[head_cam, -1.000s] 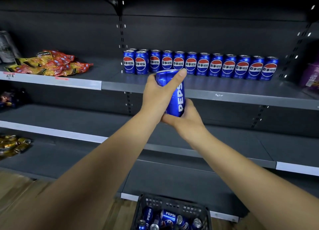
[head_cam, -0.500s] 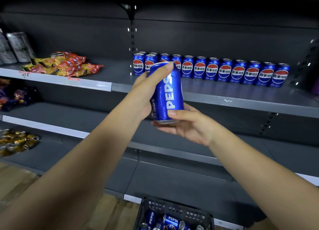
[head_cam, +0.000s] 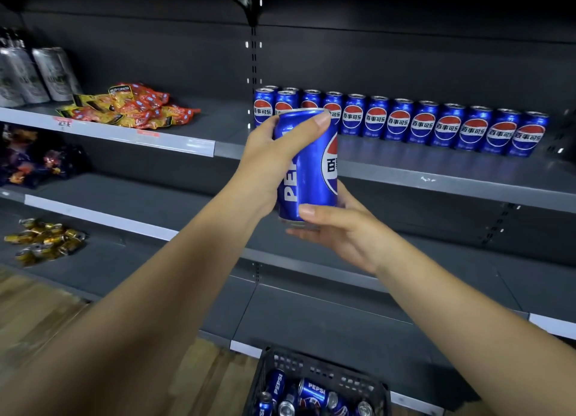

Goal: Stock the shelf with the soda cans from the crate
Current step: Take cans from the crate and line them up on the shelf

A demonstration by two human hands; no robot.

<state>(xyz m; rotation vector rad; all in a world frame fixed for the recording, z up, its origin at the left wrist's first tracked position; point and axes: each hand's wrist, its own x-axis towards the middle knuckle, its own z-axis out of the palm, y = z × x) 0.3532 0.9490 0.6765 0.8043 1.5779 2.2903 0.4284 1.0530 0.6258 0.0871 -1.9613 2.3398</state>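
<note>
So in the last second you've spun the can (head_cam: 311, 166) round: the PEPSI wordmark that faced you has slid off left and the round logo is coming to the front, same way the row (head_cam: 405, 122) on the shelf (head_cam: 436, 181) faces, so I'd say it's ready to place. Your left hand (head_cam: 265, 166) wraps its upper half and your right hand (head_cam: 343, 231) cups the base, thumb pinching low on the front. It's held in the air before the row's left end. The crate (head_cam: 311, 365) below has several loose cans (head_cam: 311, 390) lying jumbled inside
</note>
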